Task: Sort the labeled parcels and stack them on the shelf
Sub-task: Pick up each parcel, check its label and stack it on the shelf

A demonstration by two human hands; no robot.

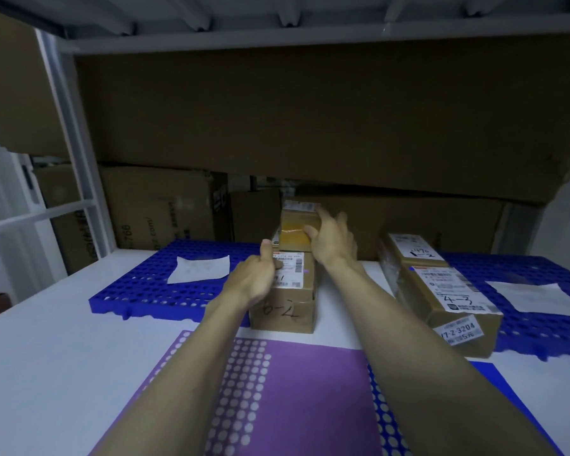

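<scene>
the white shelf [46, 340] is covered by two blue perforated mats [139, 284], a purple mat [310, 390] and stacked parcels [283, 311]; paper sheets [199, 268] are laid on the blue mats.

Small parcel [297, 230] atop parcel stack [285, 301], two parcels [441, 284] to its right, paper sheet [199, 268] left

Both hands [293, 258] on stacked parcels [287, 291]

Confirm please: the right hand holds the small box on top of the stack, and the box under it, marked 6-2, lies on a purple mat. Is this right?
Not quite. The head view shows the right hand on the small box, but the 6-2 box stands on the white shelf surface, beyond the purple mat.
</scene>
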